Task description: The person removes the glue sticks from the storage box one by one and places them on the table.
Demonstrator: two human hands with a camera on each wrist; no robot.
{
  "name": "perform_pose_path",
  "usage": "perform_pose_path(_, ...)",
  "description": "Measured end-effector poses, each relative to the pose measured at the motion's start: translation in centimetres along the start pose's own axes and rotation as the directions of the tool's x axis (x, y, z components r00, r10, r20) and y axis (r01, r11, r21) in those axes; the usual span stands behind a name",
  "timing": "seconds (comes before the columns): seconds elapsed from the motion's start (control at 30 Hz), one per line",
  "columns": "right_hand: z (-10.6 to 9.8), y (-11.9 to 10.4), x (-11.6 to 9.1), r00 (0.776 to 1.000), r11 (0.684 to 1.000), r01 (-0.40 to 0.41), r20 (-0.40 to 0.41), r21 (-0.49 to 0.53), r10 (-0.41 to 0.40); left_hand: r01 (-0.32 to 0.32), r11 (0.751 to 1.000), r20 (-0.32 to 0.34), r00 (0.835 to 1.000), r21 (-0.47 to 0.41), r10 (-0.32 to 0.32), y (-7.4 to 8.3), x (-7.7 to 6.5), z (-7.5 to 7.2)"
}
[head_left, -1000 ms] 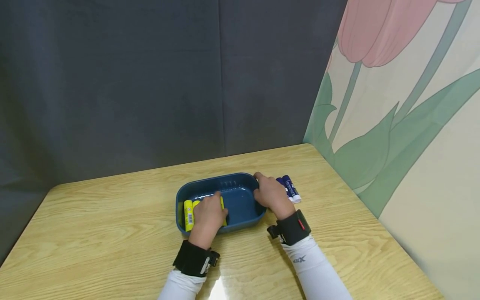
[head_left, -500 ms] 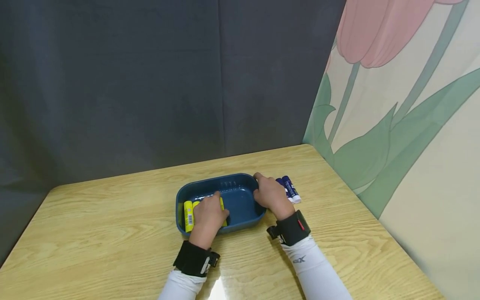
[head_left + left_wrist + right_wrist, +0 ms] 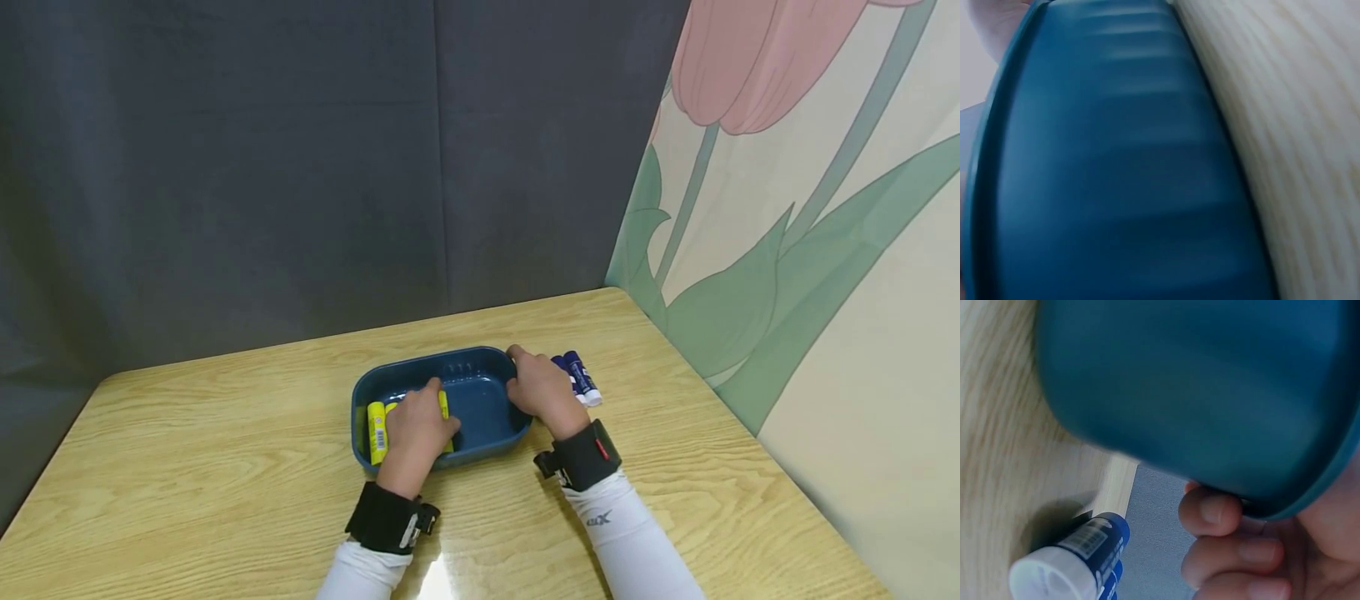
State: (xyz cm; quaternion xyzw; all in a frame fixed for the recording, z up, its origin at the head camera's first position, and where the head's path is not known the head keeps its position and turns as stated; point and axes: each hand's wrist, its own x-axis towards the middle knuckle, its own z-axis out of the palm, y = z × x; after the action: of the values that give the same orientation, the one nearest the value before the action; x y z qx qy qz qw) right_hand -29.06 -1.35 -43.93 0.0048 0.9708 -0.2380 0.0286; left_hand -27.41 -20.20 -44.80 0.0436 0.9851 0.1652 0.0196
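Observation:
My left hand (image 3: 418, 425) reaches into a dark blue plastic bin (image 3: 480, 454) and lies over yellow tubes shaped like glue sticks. One yellow tube (image 3: 377, 437) stands out left of the hand, lying along the bin's left end. Another yellow tube (image 3: 447, 446) shows by the thumb. The fingers' undersides are hidden, so I cannot tell whether they grip a tube. With my right hand (image 3: 542, 385) I hold the bin's right end; in the right wrist view the fingers (image 3: 1235, 553) curl at its rim. Only the bin's outer wall (image 3: 1116, 162) fills most of the left wrist view.
Two dark blue glue sticks with white caps (image 3: 582, 377) lie on the wooden table (image 3: 225, 467), just right of my right hand. A dark grey curtain (image 3: 300, 167) rises behind the table. A wall with painted tulips (image 3: 847, 333) borders the right side.
My left hand has shifted very slightly over the yellow tubes, its index fingertip a little farther from me. The right hand and the bin stay in place.

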Motion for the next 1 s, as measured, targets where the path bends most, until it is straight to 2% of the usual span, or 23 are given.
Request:
perform_pose_path(0.2, 0.0, -0.1, 0.0, 1.0, 1.0, -0.01, 0.0, 0.001, 0.01, -0.026, 0.999, -0.031, 0.999, -0.027, 0.025, 0.3, -0.4, -0.8)
perform_pose_path(0.57, 0.0, 0.0, -0.1, 1.0, 1.0, -0.016, 0.005, 0.002, 0.016, -0.026, 0.996, -0.024, 0.999, -0.086, 0.024, 0.1, -0.9, -2.3)
perform_pose_path(0.73, 0.1, 0.0, 0.0, 1.0, 1.0, -0.019, 0.005, 0.005, 0.019, -0.02, 0.996, -0.013, 1.0, -0.083, 0.019, -0.1, -1.1, -3.1)
perform_pose_path(1.0, 0.1, 0.0, 0.1, 1.0, 1.0, -0.013, 0.0, 0.002, 0.013, -0.013, 0.995, -0.029, 1.0, -0.096, 0.01, -0.6, -1.5, -4.4)
